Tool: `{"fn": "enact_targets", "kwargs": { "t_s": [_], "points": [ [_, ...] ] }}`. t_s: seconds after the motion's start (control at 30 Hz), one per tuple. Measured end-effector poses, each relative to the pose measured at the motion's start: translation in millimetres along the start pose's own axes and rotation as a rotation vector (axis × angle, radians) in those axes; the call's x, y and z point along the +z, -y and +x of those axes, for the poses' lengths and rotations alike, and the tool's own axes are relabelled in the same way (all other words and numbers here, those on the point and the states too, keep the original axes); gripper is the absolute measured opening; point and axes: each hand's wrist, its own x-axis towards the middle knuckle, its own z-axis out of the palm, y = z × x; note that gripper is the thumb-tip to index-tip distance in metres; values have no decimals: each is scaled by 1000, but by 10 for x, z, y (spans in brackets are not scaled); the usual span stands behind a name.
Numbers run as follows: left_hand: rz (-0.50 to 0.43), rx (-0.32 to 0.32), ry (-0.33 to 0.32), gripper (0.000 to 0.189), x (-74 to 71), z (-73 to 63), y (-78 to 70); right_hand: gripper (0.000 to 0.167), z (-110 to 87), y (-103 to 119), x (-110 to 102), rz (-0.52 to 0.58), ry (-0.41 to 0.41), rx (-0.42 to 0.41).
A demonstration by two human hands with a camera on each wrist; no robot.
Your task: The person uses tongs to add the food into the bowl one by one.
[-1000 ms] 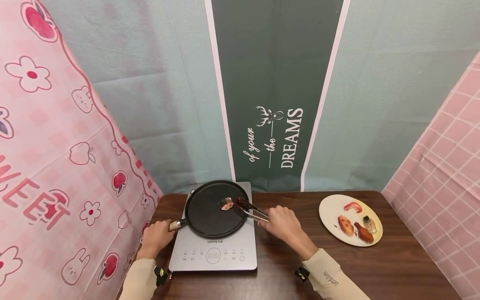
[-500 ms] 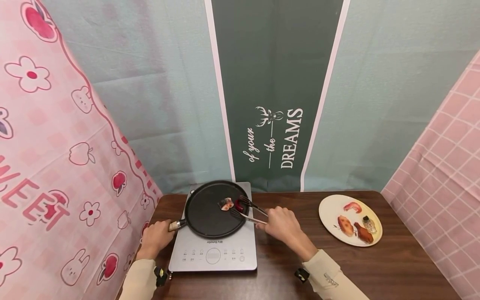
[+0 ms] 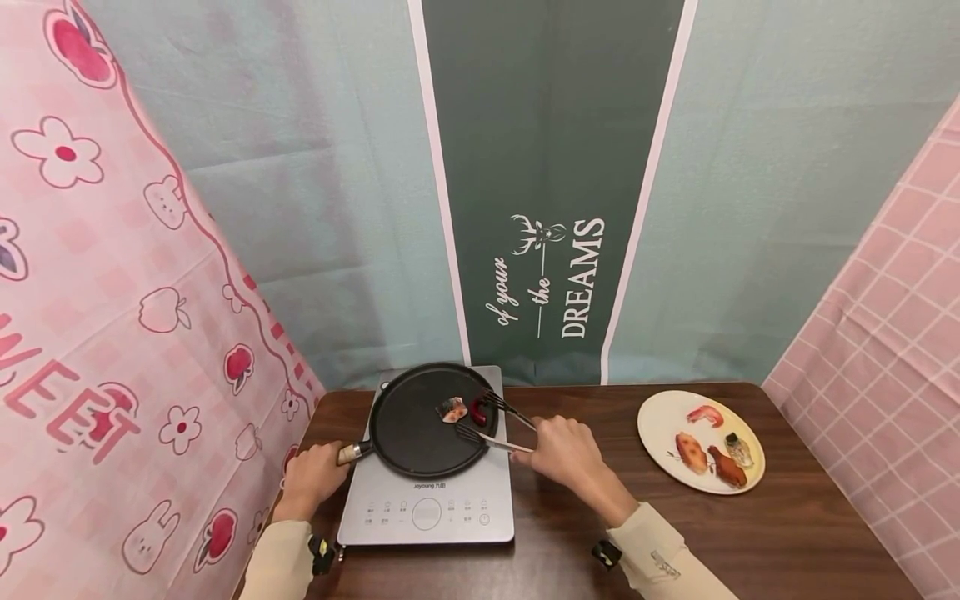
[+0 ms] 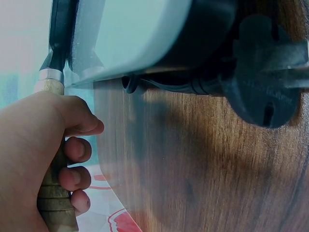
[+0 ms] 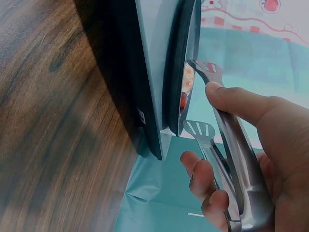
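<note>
My left hand (image 3: 315, 477) grips the wooden handle (image 4: 57, 193) of a round black frying pan (image 3: 412, 433) on a silver induction cooker (image 3: 397, 525). In my right hand (image 3: 567, 457) is a pair of metal tongs (image 5: 235, 150), its thumb on one arm and curled fingers at the other. The slotted tong ends stand apart over the pan's right side. Between them lies a curved dark red piece (image 3: 478, 412) on the pan. Just left of that is a pale orange piece with dark skin (image 3: 453, 409), like a cut of fish.
On the right of the brown wooden table (image 3: 585, 533), a white plate (image 3: 660, 425) carries a shrimp (image 3: 706, 414), a drumstick (image 3: 726, 467) and other food pieces. Printed cloths (image 3: 360, 208) hang behind the table and at both sides. A cable (image 4: 178, 86) runs beside the cooker.
The tongs have spread from around the red piece, their near arm swinging toward me and the red piece left on the pan. My left hand has stayed on the handle.
</note>
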Motion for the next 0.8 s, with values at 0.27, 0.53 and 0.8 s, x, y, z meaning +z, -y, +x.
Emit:
{"fn": "enact_targets", "kwargs": {
  "t_s": [0.27, 0.53, 0.8],
  "points": [
    [2, -6, 9, 15, -1, 5, -6, 55, -34, -53, -39, -8, -3, 3],
    [0, -7, 5, 16, -1, 0, -8, 57, -78, -136, -90, -19, 1, 9],
    [2, -2, -1, 16, 8, 4, 2, 56, -138, -229, -142, -11, -20, 19]
  ]
}}
